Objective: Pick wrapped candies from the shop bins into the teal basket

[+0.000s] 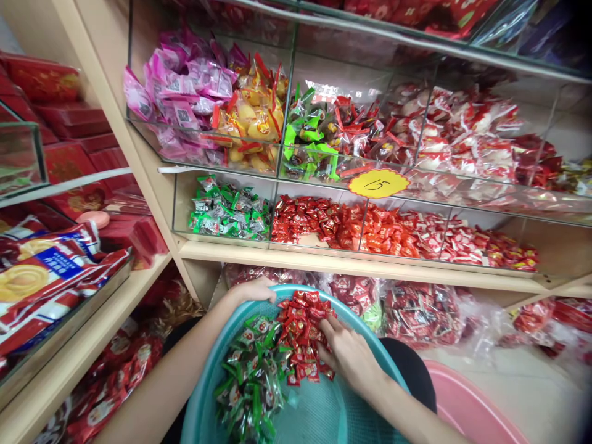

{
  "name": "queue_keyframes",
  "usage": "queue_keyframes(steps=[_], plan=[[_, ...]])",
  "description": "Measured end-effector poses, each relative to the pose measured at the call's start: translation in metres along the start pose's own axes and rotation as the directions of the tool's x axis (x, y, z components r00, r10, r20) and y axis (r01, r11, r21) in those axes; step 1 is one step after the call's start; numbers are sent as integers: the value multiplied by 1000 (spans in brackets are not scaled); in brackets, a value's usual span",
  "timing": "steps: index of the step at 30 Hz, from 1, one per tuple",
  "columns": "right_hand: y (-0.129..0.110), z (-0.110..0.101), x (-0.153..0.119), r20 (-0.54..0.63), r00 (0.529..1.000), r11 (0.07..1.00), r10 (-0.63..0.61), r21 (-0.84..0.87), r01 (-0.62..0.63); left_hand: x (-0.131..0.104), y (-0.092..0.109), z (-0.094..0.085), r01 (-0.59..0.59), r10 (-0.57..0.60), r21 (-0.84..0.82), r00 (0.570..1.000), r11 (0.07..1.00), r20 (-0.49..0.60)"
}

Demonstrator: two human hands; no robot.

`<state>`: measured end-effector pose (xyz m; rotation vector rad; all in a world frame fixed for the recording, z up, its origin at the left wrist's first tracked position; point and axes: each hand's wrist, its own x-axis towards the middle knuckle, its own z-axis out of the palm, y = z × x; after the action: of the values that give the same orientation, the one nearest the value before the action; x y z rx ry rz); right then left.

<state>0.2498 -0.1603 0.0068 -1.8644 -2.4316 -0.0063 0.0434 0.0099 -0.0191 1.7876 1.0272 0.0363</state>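
Observation:
A teal plastic basket (203, 370) sits tilted in front of me, between my legs. My left hand (256, 290) is closed over its far left rim. Inside lie green-wrapped candies (252, 382) on the left and a heap of red-wrapped candies (300, 333) toward the far side. My right hand (346, 348) reaches into the basket from the right and touches the edge of the red heap. Its thumb and index finger are spread apart over the candies; the other fingertips are partly hidden.
Just beyond the basket, a low shelf row holds green candies (231, 209) and red candies (305, 219) behind clear dividers. A yellow price tag (379, 184) hangs above. Bagged candies (423, 311) lie under the shelf. A pink tub (467, 401) stands at right, packaged snacks (55, 271) at left.

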Motion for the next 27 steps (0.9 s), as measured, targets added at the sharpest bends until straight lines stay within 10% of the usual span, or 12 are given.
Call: queue_keyframes(steps=[27], plan=[[-3,15,5,30,996,996,88,-6,-88,-4,6,1,18,-18,-18,1000,1000,1]])
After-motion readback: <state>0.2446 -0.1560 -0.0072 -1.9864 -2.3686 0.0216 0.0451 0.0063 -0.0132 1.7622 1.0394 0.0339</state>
